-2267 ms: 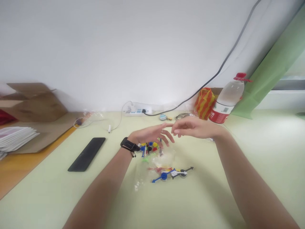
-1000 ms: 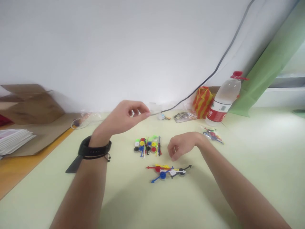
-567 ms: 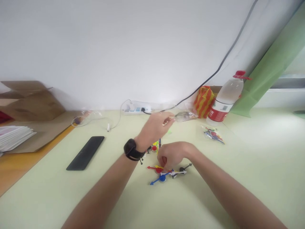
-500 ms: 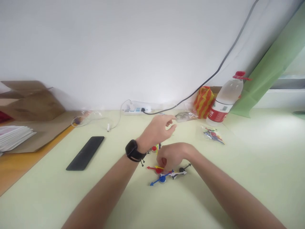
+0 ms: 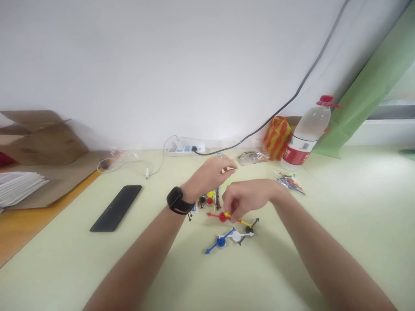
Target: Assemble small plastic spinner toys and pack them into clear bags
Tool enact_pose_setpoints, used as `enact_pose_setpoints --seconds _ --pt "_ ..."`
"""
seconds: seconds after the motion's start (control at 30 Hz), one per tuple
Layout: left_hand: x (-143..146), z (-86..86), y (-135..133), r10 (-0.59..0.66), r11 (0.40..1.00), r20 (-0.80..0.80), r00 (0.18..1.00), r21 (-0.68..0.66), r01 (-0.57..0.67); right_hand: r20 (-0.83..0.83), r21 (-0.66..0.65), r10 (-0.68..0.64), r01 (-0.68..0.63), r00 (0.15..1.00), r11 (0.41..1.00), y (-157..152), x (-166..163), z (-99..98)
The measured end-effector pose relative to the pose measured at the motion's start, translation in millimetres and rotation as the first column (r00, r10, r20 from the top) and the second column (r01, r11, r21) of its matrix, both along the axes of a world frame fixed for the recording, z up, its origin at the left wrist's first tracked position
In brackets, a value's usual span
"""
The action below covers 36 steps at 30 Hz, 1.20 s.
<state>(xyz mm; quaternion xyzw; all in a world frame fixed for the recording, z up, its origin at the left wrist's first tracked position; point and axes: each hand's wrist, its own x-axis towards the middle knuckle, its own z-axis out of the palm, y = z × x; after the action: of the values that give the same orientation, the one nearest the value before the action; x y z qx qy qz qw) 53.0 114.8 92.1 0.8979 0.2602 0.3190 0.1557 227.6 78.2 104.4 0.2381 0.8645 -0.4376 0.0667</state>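
Observation:
My right hand (image 5: 246,199) pinches a red arrow piece with a red disc (image 5: 221,216), lifted a little off the pale green table (image 5: 340,242); a yellow arrow sticks out beside it. Below lie a blue arrow with disc (image 5: 220,242), a white one (image 5: 236,236) and a black one (image 5: 249,229). My left hand (image 5: 210,175), a black watch on its wrist, hovers with curled fingers over a cluster of coloured discs and sticks (image 5: 207,201). I see nothing in it.
A black phone (image 5: 116,208) lies at the left. At the back stand a power strip (image 5: 184,149), a striped bag (image 5: 276,138) and a water bottle (image 5: 306,136). A small packet of coloured pieces (image 5: 289,181) lies near the bottle. Cardboard and papers sit far left.
My right hand has lifted the red arrow piece up and away from the blue, white and black ones. My left hand has drawn back slightly towards the disc cluster.

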Motion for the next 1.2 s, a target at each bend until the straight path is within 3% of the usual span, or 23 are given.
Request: enact_pose_setpoints --seconds 0.1,0.17,0.23,0.3,0.33,0.4,0.67,0.73,0.97,1.1,1.2 --pt "-4.5 1.0 4.2 -0.003 1.0 -0.01 1.0 0.028 0.003 -0.142 -0.08 -0.166 0.156 0.976 0.984 -1.3 33.9 23.6" --pt "-5.8 0.9 5.8 -0.005 0.999 -0.011 1.0 0.032 0.005 -0.342 -0.047 -0.294 0.296 0.893 0.954 -2.6 51.7 35.6" --pt "-5.0 -0.2 6.0 -0.015 0.999 -0.002 1.0 0.029 0.015 -0.569 -0.013 -0.441 0.529 0.694 0.849 -2.9 60.9 41.6" --pt "-2.6 -2.3 5.3 -0.023 0.999 0.011 1.0 0.038 0.023 -0.723 -0.005 -0.503 0.726 0.473 0.688 -2.0 61.5 41.8" --pt "-1.3 -3.6 5.0 -0.021 0.999 0.015 1.0 0.045 0.02 -0.764 0.001 -0.508 0.787 0.398 0.616 -1.0 59.5 40.4" --pt "1.1 -6.4 4.6 -0.006 0.998 0.021 1.0 0.058 0.005 -0.796 0.026 -0.503 0.849 0.337 0.527 1.8 53.7 36.3" --pt "2.5 -7.9 2.6 0.011 0.999 -0.007 1.0 0.045 -0.011 -0.821 0.082 -0.492 0.912 0.291 0.403 10.4 46.6 29.4" --pt "2.5 -5.3 1.0 0.016 0.997 -0.033 0.999 0.073 -0.013 -0.812 0.122 -0.49 0.913 0.317 0.389 12.1 47.1 27.9" --pt "0.6 1.3 -3.0 0.066 0.989 -0.118 0.991 0.14 -0.049 -0.661 0.341 -0.512 0.828 0.548 0.446 17.2 40.8 16.5" --pt "-0.8 2.3 -2.4 0.073 0.989 -0.138 0.988 0.136 -0.055 -0.589 0.384 -0.526 0.785 0.614 0.487 17.5 40.3 13.4" --pt "-1.7 2.4 -1.8 0.087 0.988 -0.142 0.986 0.143 -0.066 -0.565 0.346 -0.541 0.774 0.623 0.53 16.6 41.0 14.2"
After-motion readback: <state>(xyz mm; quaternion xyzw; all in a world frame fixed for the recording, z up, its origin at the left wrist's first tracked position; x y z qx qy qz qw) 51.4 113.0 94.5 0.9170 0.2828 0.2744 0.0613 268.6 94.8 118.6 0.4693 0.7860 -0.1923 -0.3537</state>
